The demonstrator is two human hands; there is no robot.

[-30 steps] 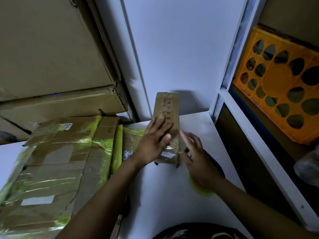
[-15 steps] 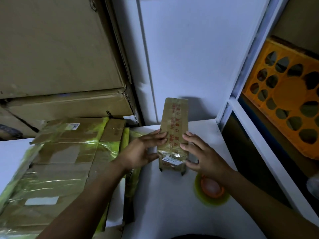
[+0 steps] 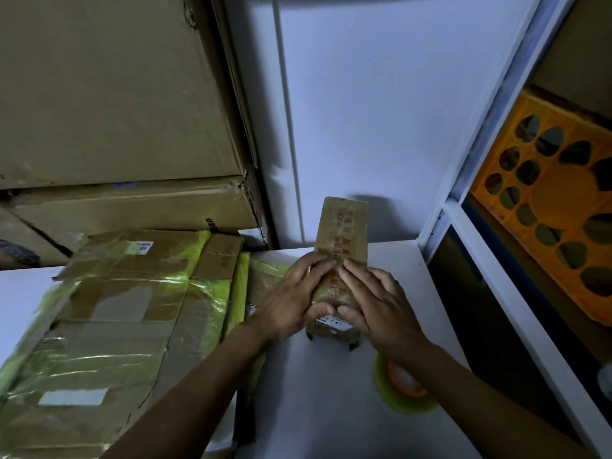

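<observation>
A narrow brown cardboard box (image 3: 344, 226) with red print down its face stands tilted on the white table (image 3: 314, 409), its far end leaning toward the white wall. My left hand (image 3: 294, 299) and my right hand (image 3: 381, 306) hold its lower half from either side. The fingertips of both meet on the printed face and the thumbs tuck under near a white label at the near end. The box's lower part is mostly hidden by my hands.
A yellow-green tape roll (image 3: 404, 389) with an orange core lies under my right wrist. Taped cartons (image 3: 116, 309) lie at the left, with large cardboard boxes (image 3: 116, 94) stacked behind. A white frame rail (image 3: 516, 299) bounds the right, with an orange crate (image 3: 556, 207) beyond.
My right hand left the tape roll and came onto the box. Both hands closed in from the sides until their fingertips meet on its printed face.
</observation>
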